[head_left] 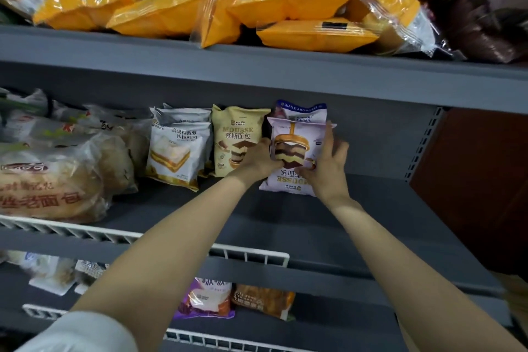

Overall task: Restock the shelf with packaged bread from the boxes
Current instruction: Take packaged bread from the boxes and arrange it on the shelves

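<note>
Both hands hold one lilac mousse-bread packet [297, 148] at the back of the middle shelf [285, 217]: the left hand [258, 158] grips its left edge with curled fingers, and the right hand [328, 160] clasps its right side, fingers spread up along the edge and thumb on the front. That packet stands upside down, its print inverted, resting on the shelf floor in front of another purple-topped packet [300, 110] that leans on the back panel.

Going left to right along this grey metal shelf: large clear-wrapped loaves [51, 183] piled at the far left, then white sandwich-bread packets [178, 148] standing upright, then a cream mousse packet [238, 134] just beside the left hand. To the right of the held packet the shelf floor is bare grey up to a slotted upright [423, 146] and a reddish-brown wall panel [480, 180]. A white wire rail [248, 254] runs along part of the front lip.

Above, the top shelf [257, 66] carries a jumble of orange packets [291, 0] and dark brown ones [480, 20] at the right. Below, a lower shelf [328, 326] holds a few more packets, among them a purple one [205, 300] and an orange-brown one [263, 300]. A white sleeve [77, 333] shows at the lower left corner.
</note>
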Demonstrator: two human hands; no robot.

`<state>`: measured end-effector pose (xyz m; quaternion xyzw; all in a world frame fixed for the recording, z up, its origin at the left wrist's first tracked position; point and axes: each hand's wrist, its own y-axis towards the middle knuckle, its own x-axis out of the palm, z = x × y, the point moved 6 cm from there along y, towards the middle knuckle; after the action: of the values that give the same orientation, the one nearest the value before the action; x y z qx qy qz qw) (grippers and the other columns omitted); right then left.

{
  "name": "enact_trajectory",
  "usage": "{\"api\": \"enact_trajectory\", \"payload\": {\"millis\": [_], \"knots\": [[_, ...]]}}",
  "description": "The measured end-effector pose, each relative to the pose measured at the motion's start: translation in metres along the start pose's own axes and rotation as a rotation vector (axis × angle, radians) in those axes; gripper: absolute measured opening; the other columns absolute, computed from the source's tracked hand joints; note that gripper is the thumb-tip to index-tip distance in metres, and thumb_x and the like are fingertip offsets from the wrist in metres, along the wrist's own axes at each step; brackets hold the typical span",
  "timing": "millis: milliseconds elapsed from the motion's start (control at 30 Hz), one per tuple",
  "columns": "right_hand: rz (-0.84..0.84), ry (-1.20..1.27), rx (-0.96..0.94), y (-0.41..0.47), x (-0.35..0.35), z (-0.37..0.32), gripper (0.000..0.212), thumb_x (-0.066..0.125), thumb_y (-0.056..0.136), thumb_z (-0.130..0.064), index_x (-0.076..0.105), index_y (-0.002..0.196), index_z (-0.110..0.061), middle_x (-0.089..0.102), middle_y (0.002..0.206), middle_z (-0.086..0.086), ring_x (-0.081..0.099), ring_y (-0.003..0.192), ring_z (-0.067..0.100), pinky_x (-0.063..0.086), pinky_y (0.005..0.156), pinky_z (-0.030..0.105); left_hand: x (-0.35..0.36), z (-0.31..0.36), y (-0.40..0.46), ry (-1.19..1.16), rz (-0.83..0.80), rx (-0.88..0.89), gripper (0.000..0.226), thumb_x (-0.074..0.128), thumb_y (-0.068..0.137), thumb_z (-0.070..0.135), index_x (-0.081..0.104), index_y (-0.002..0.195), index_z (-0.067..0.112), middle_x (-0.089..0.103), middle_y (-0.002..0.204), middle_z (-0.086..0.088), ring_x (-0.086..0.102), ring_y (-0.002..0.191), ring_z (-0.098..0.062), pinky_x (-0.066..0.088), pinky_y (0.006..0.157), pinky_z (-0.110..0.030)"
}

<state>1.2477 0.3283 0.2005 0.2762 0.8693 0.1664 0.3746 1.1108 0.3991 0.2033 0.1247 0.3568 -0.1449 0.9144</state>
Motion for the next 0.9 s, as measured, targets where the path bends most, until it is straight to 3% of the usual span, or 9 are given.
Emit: {"api": "enact_trajectory", "payload": {"millis": [133, 233, 333, 400, 533, 633, 700, 800, 900], "knots": [[-0.078, 0.243, 0.166, 0.003, 0.006, 0.006, 0.108, 0.079, 0.073, -0.013, 0.003, 0.15, -0.02, 0.032, 0.143, 0.015, 0.038, 0.131, 0.031, 0.041, 0.104, 0.043, -0.001, 0.007, -0.006, -0.028, 0.01, -0.002, 0.044, 0.064, 0.086, 0.023, 0.05, 0.123, 0.007, 0.059, 0.124, -0.013, 0.057, 0.113, -0.029, 0.051, 0.093, -0.038], [-0.124, 0.221, 0.26, 0.006, 0.005, 0.014, 0.082, 0.082, 0.07, -0.022, 0.034, 0.135, -0.009, 0.052, 0.13, 0.014, 0.051, 0.122, 0.033, 0.046, 0.098, 0.041, -0.001, 0.013, -0.011, 0.041, 0.04, -0.005, 0.053, 0.066, 0.086, 0.025, 0.042, 0.13, 0.006, 0.057, 0.127, -0.014, 0.056, 0.116, -0.032, 0.048, 0.095, -0.036], [-0.151, 0.087, 0.113, 0.015, -0.012, 0.0, 0.076, 0.08, 0.071, -0.022, 0.04, 0.135, -0.016, 0.054, 0.129, 0.01, 0.053, 0.118, 0.029, 0.046, 0.096, 0.039, -0.016, 0.018, -0.02, 0.081, 0.185, 0.012, 0.105, 0.077, 0.075, 0.032, 0.005, 0.149, 0.012, 0.029, 0.149, -0.02, 0.029, 0.139, -0.036, 0.031, 0.111, -0.039], [-0.215, -0.141, -0.078, 0.021, -0.028, -0.025, 0.073, 0.073, 0.076, -0.018, 0.038, 0.139, -0.028, 0.05, 0.135, 0.005, 0.049, 0.123, 0.028, 0.04, 0.102, 0.044, -0.031, 0.03, -0.026, 0.104, 0.296, 0.175, 0.122, 0.083, 0.065, 0.034, -0.002, 0.151, 0.017, 0.015, 0.154, -0.016, 0.017, 0.144, -0.03, 0.022, 0.114, -0.036], [-0.293, -0.684, -0.492, 0.022, -0.04, -0.076, 0.048, 0.059, 0.085, -0.012, 0.057, 0.123, -0.039, 0.051, 0.136, -0.006, 0.039, 0.131, 0.017, 0.007, 0.111, 0.046, -0.03, 0.034, -0.025, -0.242, 0.127, 0.247, 0.098, 0.085, 0.066, 0.016, 0.026, 0.145, 0.016, 0.059, 0.125, -0.006, 0.057, 0.113, -0.015, 0.044, 0.091, -0.02], [-0.151, -0.717, -0.455, 0.016, -0.033, -0.074, 0.06, 0.059, 0.084, -0.011, 0.044, 0.138, -0.034, 0.04, 0.145, 0.0, 0.03, 0.137, 0.02, 0.001, 0.113, 0.048, -0.013, 0.021, -0.019, -0.092, 0.065, 0.146, 0.05, 0.081, 0.07, 0.011, 0.063, 0.116, 0.004, 0.069, 0.108, -0.013, 0.064, 0.097, -0.022, 0.051, 0.084, -0.028], [-0.026, -0.517, -0.098, 0.013, -0.034, -0.042, 0.083, 0.067, 0.083, -0.027, 0.017, 0.149, -0.031, 0.019, 0.153, 0.011, 0.017, 0.143, 0.029, 0.007, 0.113, 0.056, -0.008, 0.013, -0.017, -0.118, 0.06, 0.086, 0.041, 0.079, 0.071, 0.005, 0.066, 0.109, 0.0, 0.069, 0.108, -0.016, 0.064, 0.101, -0.028, 0.053, 0.087, -0.034], [0.031, 0.138, 0.529, -0.006, -0.031, 0.013, 0.118, 0.077, 0.071, -0.046, -0.007, 0.15, -0.026, 0.013, 0.152, 0.023, 0.021, 0.141, 0.037, 0.023, 0.112, 0.05, -0.007, 0.003, -0.017, -0.302, 0.04, 0.032, 0.043, 0.075, 0.074, -0.003, 0.061, 0.114, -0.004, 0.064, 0.105, -0.012, 0.061, 0.098, -0.024, 0.054, 0.087, -0.042], [-0.114, 0.64, 0.512, -0.012, -0.004, 0.022, 0.114, 0.074, 0.079, -0.032, -0.014, 0.15, -0.016, 0.029, 0.152, 0.01, 0.03, 0.14, 0.024, 0.026, 0.111, 0.031, -0.005, -0.009, -0.022, -0.51, -0.011, -0.018, 0.042, 0.069, 0.079, -0.006, 0.056, 0.12, -0.003, 0.057, 0.102, -0.011, 0.057, 0.098, -0.023, 0.056, 0.076, -0.037]]}}
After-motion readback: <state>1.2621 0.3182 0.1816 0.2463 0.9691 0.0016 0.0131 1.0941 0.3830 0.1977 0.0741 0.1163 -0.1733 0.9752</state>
